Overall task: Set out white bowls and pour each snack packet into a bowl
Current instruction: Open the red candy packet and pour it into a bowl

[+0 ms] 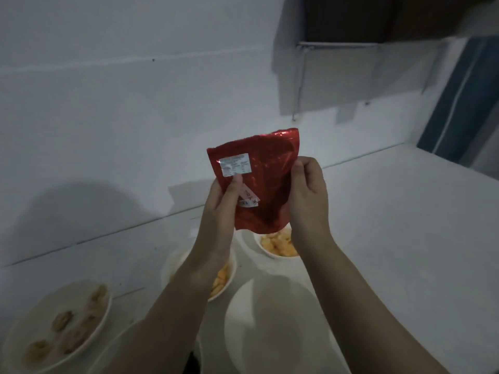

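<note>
Head view: left hand (pixel 225 201) and right hand (pixel 306 193) both grasp red foil snack packet (pixel 256 182), centre frame, above bowls. Three bowls hold snacks: lower left (pixel 58 330), centre (pixel 221 279), behind packet (pixel 275 245). Empty white bowl (pixel 272 325) at bottom centre likely awaits this packet.

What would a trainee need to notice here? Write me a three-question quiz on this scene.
1. True or false: both hands, left and right, hold the red packet.
2. The bowl nearest the camera is: A) full of yellow snacks, B) empty, C) upside down.
3. What colour are the snacks in the far bowl under the packet?

Key: 1 true; 2 B; 3 yellow-orange.
</note>
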Demonstrator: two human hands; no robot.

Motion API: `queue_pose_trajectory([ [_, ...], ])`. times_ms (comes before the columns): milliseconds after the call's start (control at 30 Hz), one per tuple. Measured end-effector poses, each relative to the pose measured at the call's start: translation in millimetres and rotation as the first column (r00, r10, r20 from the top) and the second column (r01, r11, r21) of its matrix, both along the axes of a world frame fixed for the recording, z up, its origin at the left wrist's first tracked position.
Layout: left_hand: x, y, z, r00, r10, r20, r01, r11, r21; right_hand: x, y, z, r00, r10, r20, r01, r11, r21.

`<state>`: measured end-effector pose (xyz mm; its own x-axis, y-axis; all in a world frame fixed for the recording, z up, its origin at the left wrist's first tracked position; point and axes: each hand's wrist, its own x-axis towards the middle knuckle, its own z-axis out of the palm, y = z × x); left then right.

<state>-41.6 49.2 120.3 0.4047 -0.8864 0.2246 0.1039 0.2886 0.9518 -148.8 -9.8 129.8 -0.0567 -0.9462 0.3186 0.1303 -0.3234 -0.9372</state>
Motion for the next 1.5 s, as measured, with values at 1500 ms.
queue_pose_trajectory([
  [1500, -194.5, -27.8, -72.7, 0.809, -0.585, 0.053, 0.495, 0.728, 0.474, -213.1, 40.5, -92.1, 0.999, 0.041, -0.017, -0.028, 0.888, 0.458],
])
